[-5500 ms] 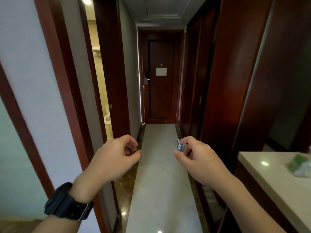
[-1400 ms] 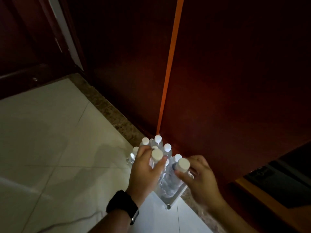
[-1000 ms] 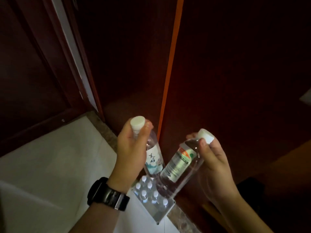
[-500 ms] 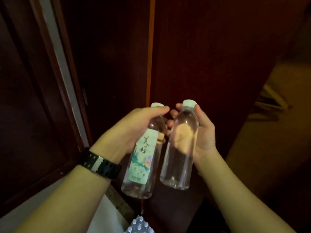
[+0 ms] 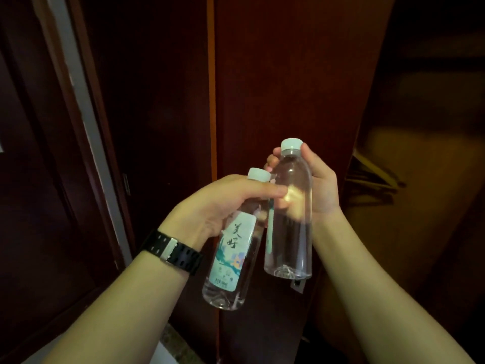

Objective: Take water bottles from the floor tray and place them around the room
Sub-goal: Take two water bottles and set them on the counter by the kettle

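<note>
I hold two clear water bottles with pale green caps in front of me, side by side and nearly touching. My left hand [image 5: 220, 203], with a black watch on the wrist, grips the neck of the labelled bottle [image 5: 233, 256], which tilts slightly with its label facing me. My right hand [image 5: 317, 185] wraps the shoulder of the other bottle [image 5: 290, 222] from behind; this one stands a little higher and upright, its label turned away. The floor tray is out of view.
Dark red-brown wooden panels [image 5: 283, 82] fill the view straight ahead, with an orange vertical seam [image 5: 210, 82]. A door frame with a pale strip [image 5: 78, 101] runs down the left. A dim open recess [image 5: 425, 158] lies to the right. A sliver of pale floor [image 5: 162, 355] shows at the bottom.
Since I picked both bottles out of the floor tray, I have raised them and my view has lifted; the tray has dropped out of sight. The right bottle now sits higher than the left.
</note>
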Action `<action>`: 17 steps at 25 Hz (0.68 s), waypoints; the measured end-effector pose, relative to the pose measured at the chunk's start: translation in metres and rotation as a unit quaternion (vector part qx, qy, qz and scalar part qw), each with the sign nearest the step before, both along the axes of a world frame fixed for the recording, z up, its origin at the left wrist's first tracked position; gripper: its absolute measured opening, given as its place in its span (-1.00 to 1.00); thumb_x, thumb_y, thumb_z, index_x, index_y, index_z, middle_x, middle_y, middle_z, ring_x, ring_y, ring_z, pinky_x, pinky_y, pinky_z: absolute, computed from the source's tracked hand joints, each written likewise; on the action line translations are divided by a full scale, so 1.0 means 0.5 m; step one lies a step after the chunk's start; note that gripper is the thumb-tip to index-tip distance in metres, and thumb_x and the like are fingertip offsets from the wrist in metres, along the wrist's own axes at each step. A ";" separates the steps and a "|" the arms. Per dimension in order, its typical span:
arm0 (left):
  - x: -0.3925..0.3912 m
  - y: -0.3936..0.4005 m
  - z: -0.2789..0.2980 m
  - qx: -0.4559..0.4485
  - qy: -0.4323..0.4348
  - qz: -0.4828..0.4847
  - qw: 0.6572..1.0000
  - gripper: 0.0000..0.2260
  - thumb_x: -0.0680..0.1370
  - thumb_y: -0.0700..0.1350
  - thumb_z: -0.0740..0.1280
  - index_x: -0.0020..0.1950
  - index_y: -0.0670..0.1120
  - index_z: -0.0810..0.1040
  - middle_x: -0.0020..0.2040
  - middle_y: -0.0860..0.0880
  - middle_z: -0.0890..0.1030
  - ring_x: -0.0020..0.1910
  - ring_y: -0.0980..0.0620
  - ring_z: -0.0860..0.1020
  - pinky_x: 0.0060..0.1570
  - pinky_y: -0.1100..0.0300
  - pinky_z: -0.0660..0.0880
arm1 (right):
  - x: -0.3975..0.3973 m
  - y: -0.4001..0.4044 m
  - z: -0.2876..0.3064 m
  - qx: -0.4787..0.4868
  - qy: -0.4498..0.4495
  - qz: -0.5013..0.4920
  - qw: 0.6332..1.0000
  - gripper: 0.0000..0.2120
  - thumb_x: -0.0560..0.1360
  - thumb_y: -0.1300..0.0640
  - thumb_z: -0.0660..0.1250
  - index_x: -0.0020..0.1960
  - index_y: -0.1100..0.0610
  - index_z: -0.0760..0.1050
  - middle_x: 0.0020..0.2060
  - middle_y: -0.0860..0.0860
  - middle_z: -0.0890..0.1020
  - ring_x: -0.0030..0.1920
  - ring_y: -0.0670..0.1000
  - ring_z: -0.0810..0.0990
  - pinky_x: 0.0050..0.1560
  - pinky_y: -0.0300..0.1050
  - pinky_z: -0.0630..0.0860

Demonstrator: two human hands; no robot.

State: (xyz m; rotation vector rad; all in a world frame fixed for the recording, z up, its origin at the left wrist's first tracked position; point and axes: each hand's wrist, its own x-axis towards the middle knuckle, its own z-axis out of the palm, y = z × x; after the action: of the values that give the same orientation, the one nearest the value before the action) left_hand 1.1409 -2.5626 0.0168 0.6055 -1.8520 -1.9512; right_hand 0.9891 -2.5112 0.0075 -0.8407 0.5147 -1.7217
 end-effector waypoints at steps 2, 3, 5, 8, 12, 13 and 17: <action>-0.024 0.006 -0.010 0.001 0.028 -0.010 1.000 -0.56 0.36 -0.09 0.53 0.14 -0.32 0.62 0.17 -0.39 0.61 0.22 -0.39 0.54 0.27 -0.28 0.42 | -0.011 0.025 0.012 0.031 0.062 -0.080 0.994 -0.68 0.46 -0.05 0.32 -0.15 0.23 0.60 -0.28 0.12 0.61 -0.29 0.05 0.59 -0.22 -0.10 0.53; -0.037 0.010 -0.020 0.005 0.037 -0.016 0.999 -0.60 0.37 -0.09 0.52 0.11 -0.30 0.65 0.11 -0.36 0.65 0.15 -0.35 0.60 0.23 -0.25 0.48 | -0.018 0.041 0.016 0.059 0.111 -0.144 0.982 -0.69 0.47 -0.05 0.33 -0.22 0.19 0.64 -0.33 0.11 0.64 -0.36 0.04 0.62 -0.34 -0.13 0.56; -0.060 0.018 -0.049 0.031 0.060 -0.041 0.997 -0.72 0.36 -0.09 0.51 -0.01 -0.24 0.71 -0.10 -0.24 0.74 -0.12 -0.16 0.71 -0.07 -0.06 0.65 | -0.029 0.078 0.015 0.132 0.192 -0.257 0.938 -0.67 0.43 -0.09 0.39 -0.33 0.13 0.70 -0.39 0.07 0.70 -0.42 0.03 0.68 -0.48 -0.18 0.55; -0.098 0.048 -0.083 0.086 0.072 -0.095 0.989 -0.69 0.30 -0.09 0.54 -0.05 -0.24 0.71 -0.21 -0.17 0.73 -0.30 -0.07 0.70 -0.31 0.10 0.63 | -0.052 0.136 -0.011 0.214 0.275 -0.385 0.854 -0.45 0.37 -0.38 0.29 -0.23 0.09 0.72 -0.31 0.08 0.75 -0.32 0.07 0.73 -0.37 -0.08 0.62; -0.169 0.098 -0.103 0.047 0.056 -0.112 0.991 -0.74 0.31 -0.17 0.55 -0.05 -0.24 0.72 -0.11 -0.30 0.72 -0.14 -0.25 0.71 -0.11 -0.11 0.65 | -0.065 0.217 -0.055 0.279 0.374 -0.556 0.688 -0.17 0.36 -0.55 -0.12 -0.26 0.06 0.67 -0.36 0.00 0.72 -0.27 -0.02 0.69 -0.09 0.09 0.63; -0.190 0.113 -0.107 0.040 0.056 -0.121 0.990 -0.76 0.32 -0.20 0.54 -0.05 -0.25 0.71 -0.14 -0.30 0.72 -0.18 -0.23 0.71 -0.20 -0.05 0.66 | -0.063 0.239 -0.066 0.295 0.383 -0.567 0.666 -0.21 0.35 -0.55 -0.08 -0.22 0.04 0.66 -0.35 -0.02 0.71 -0.27 -0.05 0.69 -0.11 0.08 0.63; -0.260 0.189 -0.119 0.041 0.068 -0.150 0.986 -0.94 0.44 -0.26 0.45 -0.14 -0.22 0.71 -0.25 -0.25 0.72 -0.32 -0.16 0.71 -0.37 0.10 0.57 | -0.067 0.338 -0.087 0.316 0.307 -0.547 0.711 -0.43 0.23 -0.31 0.47 0.07 0.04 0.53 -0.09 0.03 0.71 -0.14 0.02 0.72 -0.08 0.11 0.67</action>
State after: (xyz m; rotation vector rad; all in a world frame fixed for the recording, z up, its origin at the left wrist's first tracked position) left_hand 1.0108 -2.4680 -0.0427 0.2170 -1.8729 -2.2049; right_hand 0.9556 -2.3422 -0.0362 -0.5641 2.2921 -1.9595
